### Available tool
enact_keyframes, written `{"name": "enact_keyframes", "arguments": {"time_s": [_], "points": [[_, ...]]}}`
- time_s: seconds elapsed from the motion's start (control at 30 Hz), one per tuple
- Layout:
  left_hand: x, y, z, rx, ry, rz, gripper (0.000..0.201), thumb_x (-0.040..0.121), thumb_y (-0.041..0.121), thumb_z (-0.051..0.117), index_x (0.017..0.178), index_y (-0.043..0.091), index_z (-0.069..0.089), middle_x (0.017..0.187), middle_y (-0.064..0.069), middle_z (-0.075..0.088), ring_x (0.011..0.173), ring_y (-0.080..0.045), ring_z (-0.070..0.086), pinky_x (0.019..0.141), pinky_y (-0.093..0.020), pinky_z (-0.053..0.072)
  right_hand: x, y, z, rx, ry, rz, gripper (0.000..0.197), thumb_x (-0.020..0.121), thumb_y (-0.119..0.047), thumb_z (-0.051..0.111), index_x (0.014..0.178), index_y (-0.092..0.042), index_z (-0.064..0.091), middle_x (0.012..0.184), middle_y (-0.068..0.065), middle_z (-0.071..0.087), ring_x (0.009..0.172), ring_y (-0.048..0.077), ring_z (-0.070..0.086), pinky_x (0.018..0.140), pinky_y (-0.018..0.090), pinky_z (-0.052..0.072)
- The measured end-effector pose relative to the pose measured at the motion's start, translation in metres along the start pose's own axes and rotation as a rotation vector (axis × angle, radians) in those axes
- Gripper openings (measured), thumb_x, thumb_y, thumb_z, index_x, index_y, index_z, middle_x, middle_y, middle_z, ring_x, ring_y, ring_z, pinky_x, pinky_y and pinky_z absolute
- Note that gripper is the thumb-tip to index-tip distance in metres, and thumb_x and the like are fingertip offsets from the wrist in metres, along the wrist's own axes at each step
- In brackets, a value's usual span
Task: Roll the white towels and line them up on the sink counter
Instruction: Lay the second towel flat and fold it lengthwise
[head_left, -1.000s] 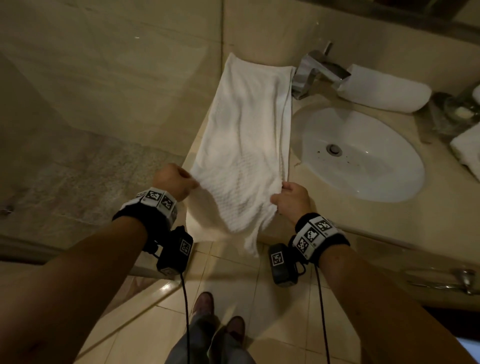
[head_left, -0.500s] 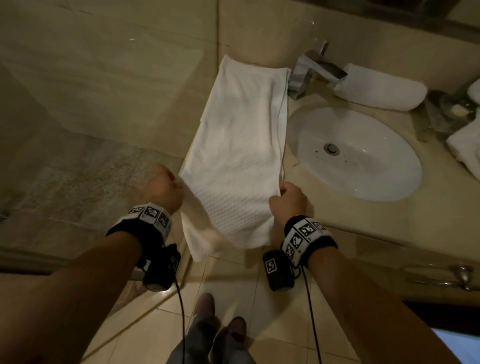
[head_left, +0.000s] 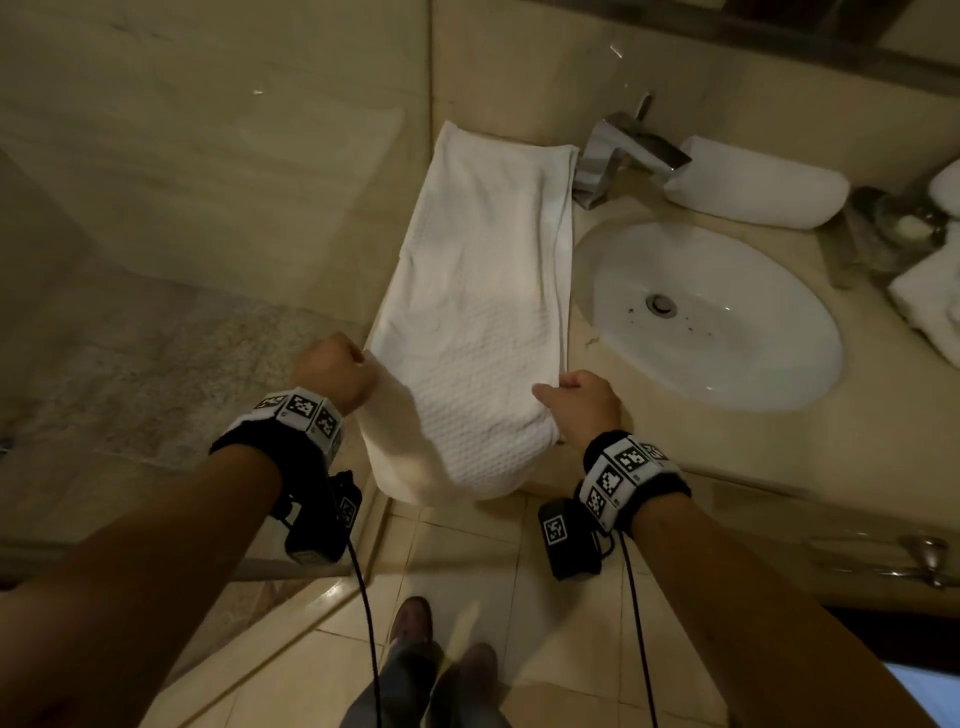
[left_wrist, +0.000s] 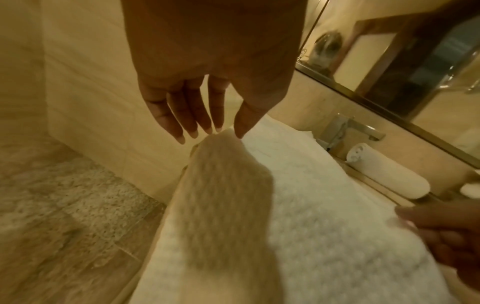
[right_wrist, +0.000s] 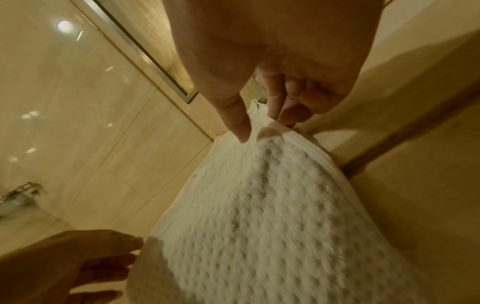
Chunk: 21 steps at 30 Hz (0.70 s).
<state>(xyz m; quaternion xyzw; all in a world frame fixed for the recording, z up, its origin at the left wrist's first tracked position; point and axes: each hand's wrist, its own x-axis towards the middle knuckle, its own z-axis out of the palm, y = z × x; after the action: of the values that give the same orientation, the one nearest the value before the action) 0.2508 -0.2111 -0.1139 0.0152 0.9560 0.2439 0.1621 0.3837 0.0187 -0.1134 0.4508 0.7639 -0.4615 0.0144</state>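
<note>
A long white towel (head_left: 483, 291) lies flat along the counter (head_left: 779, 447) left of the sink basin (head_left: 727, 364). Its near end droops over the counter's front edge in a rounded fold. My left hand (head_left: 358, 364) pinches the towel's left edge between thumb and fingertips (left_wrist: 218, 129). On the other side my right hand (head_left: 556, 387) pinches the right edge (right_wrist: 259, 127), with the towel (right_wrist: 259, 226) sagging below it. A rolled white towel (head_left: 753, 182) lies behind the basin against the wall, to the right of the faucet.
A chrome faucet (head_left: 623, 150) stands right of the towel's far end. A glass dish (head_left: 904, 228) and a folded white towel (head_left: 930, 301) sit at the counter's right. A glass shower wall (head_left: 208, 182) is on the left. My shoes (head_left: 415, 623) are on the tiled floor.
The towel's hanging near end has gone from a ragged, loose drape to a smooth rounded fold over the counter edge. Both hands have kept hold of the side edges and shifted slightly.
</note>
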Motion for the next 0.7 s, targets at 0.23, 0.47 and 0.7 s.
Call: {"name": "enact_keyframes", "arguments": {"time_s": [0.23,0.47,0.7], "points": [[0.039,0.033,-0.012,-0.01,-0.037,0.031,0.029,0.086,0.024,0.059,0.11,0.006,0.057,0.113,-0.016,0.061,0.105,-0.032,0.057,0.085,-0.036,0.045,0.031,-0.029,-0.001,0.039,-0.06,0.14,0.033,0.084,-0.02,0.067,0.11,0.0,0.066,0.11,0.011,0.067,0.098,0.03,0.063,0.085,0.032,0.051],[0.091,0.067,-0.015,0.087,-0.081,0.087,0.034,0.087,0.023,0.058,0.115,0.004,0.055,0.117,-0.019,0.057,0.108,-0.035,0.054,0.085,-0.037,0.044,0.074,-0.051,0.004,0.197,-0.117,0.21,0.039,0.08,-0.022,0.072,0.112,-0.002,0.065,0.101,0.009,0.067,0.091,0.028,0.064,0.082,0.031,0.051],[0.144,0.111,-0.003,0.172,-0.087,0.11,0.038,0.088,0.03,0.056,0.118,0.007,0.05,0.124,-0.021,0.046,0.115,-0.039,0.044,0.091,-0.042,0.041,0.124,-0.077,-0.001,0.333,-0.081,0.187,0.018,0.081,0.0,0.062,0.097,0.005,0.064,0.091,0.016,0.064,0.086,0.029,0.061,0.073,0.037,0.054]]}}
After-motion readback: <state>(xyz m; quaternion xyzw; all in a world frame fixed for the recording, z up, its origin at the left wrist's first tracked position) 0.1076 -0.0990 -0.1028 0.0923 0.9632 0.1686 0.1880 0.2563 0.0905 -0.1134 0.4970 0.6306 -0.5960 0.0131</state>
